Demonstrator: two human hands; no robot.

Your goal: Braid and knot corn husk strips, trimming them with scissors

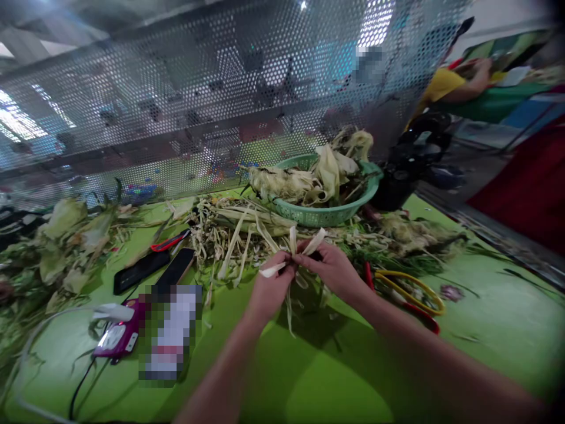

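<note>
My left hand (270,287) and right hand (334,268) meet over the worktop (344,377), the thumbs and fingers of both closed tight, pinching a small cluster of pale husk strips (315,241) where they cross. There is no gap to reach over: the cluster sits right at my fingertips, between my hands, neither of them clearly nearer. The strips share no single long axis but fan out from that pinch. One stands almost straight up and away from me, one slants up to the right, just beyond my right fingers, one points left across my left hand, and thin ends hang below, toward me. My fingers hide the crossing itself, so I cannot tell how the strips overlap there.

To the right of my hands lie a yellow loop (406,277) and a red handle (426,321). Just past my fingers, dried stalks (220,224) spread across the worktop. Behind them stands a green basket (309,217) heaped with husks (331,171), and beyond it, a perforated screen (198,100).
</note>
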